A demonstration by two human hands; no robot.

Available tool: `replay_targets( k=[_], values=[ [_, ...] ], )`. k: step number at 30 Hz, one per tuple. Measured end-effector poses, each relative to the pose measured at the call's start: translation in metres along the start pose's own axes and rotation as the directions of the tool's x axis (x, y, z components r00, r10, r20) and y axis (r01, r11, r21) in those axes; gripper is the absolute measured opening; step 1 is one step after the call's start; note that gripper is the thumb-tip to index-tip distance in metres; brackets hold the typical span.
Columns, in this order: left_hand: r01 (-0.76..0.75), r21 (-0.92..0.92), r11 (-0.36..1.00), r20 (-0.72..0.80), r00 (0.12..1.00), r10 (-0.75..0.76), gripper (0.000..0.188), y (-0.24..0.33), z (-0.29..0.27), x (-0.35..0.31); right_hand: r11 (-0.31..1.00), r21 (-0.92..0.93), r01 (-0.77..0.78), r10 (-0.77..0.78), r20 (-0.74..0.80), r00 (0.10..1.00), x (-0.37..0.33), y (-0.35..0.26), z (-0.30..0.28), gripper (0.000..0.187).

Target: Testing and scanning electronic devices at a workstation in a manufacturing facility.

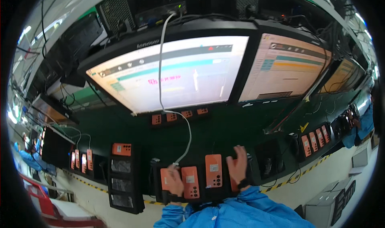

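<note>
The front tray (203,194), black and set at the near edge of the dark green surface (236,132), carries a row of orange phones lying with their camera lenses and white labels facing up. The left hand (174,182) is over the left end of the front tray, covering part of the leftmost phone (165,176). Its fingers are bent near the plug of a white cable (161,75), but I cannot tell whether its grip closes on the plug or the phone. The cable hangs down across the large monitor (170,73), which stands beyond the front tray.

The right hand (238,166) is at the right end of the front tray, its grip wide, thumb apart from the raised fingers, nothing visible in it. Just left of it lies the third phone (213,170), fully in view; the second phone (190,182) is beside the left hand, and the rightmost phone (234,185) is mostly hidden below the right hand.

Left of the front tray is a side tray (138,180) with one orange phone at its far end. Well to the right of the front tray, four more orange phones (315,141) stand in a row.
</note>
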State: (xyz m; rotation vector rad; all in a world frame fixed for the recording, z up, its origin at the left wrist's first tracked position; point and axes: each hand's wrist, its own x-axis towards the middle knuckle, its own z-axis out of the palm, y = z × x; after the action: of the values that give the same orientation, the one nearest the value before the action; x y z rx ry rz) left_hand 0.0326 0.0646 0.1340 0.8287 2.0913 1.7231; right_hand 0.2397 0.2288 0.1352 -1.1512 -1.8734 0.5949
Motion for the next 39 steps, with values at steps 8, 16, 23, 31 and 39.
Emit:
replay_targets(
  k=[8,16,23,31,39],
  values=[
    [0.16,0.476,0.865,-0.259,0.965,-0.036,0.03,-0.064,-0.102,-0.021,0.952,-0.156,-0.262,0.276,0.075,0.958,-0.059,0.08,-0.074,0.049],
    [0.223,0.65,0.727,-0.281,0.959,-0.044,0.034,-0.075,-0.088,-0.014,0.892,-0.203,-0.404,0.439,0.176,0.881,-0.079,0.078,-0.064,0.061],
    [0.201,0.746,0.635,-0.288,0.957,0.036,0.032,-0.078,-0.08,-0.015,0.922,-0.184,-0.341,0.379,0.249,0.891,-0.066,0.075,-0.072,0.055],
    [0.228,0.71,0.667,-0.332,0.943,0.031,0.032,-0.081,-0.074,-0.019,0.919,-0.162,-0.359,0.391,0.278,0.877,-0.069,0.086,-0.074,0.055],
    [0.267,0.652,0.71,-0.366,0.931,-0.014,0.028,-0.09,-0.076,-0.012,0.965,-0.228,0.128,-0.101,0.124,0.987,0.011,-0.003,-0.011,0.036]
  ],
)
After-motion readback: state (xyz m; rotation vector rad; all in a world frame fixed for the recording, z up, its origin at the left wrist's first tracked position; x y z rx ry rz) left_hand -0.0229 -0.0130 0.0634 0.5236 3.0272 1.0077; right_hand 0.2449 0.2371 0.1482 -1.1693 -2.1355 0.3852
